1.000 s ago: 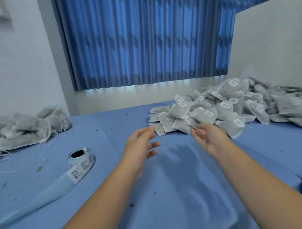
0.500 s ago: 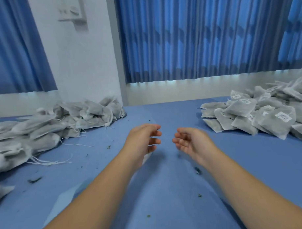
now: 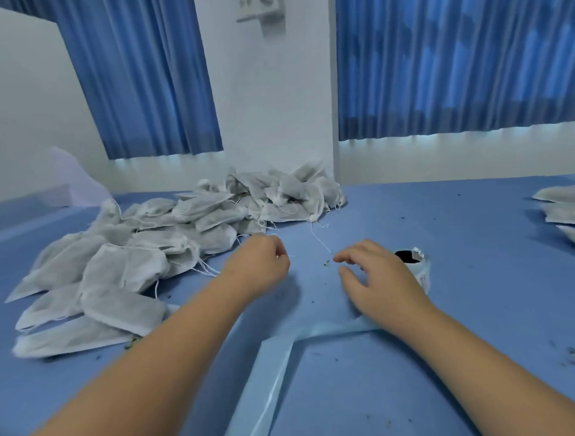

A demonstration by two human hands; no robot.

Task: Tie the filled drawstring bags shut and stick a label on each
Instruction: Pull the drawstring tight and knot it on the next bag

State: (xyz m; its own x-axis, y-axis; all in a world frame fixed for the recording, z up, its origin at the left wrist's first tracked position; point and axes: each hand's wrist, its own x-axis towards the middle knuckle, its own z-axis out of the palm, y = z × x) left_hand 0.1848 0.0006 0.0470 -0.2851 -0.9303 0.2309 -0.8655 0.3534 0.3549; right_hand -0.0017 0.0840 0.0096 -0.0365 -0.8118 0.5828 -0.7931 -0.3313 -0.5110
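A heap of grey-white filled drawstring bags [image 3: 134, 265] with loose white strings lies on the blue table [image 3: 478, 309] at the left and back centre. My left hand [image 3: 258, 264] hovers at the heap's right edge, fingers loosely curled, with nothing visibly in it. My right hand [image 3: 376, 280] hangs just over the table with relaxed, spread fingers, touching no bag. Right behind it stands the label roll [image 3: 420, 272], partly hidden by the hand. Its pale blue backing strip [image 3: 275, 381] runs from under my right wrist towards me.
A few more bags [image 3: 566, 208] show at the right edge. Dark crumbs dot the cloth. A white wall and blue curtains [image 3: 453, 65] close off the back, and a white panel [image 3: 21, 113] stands at the far left.
My view has swung left: the labelled pile slid to the right edge and the stringed heap now fills the left. Both hands moved towards that heap, and my left fingers have curled.
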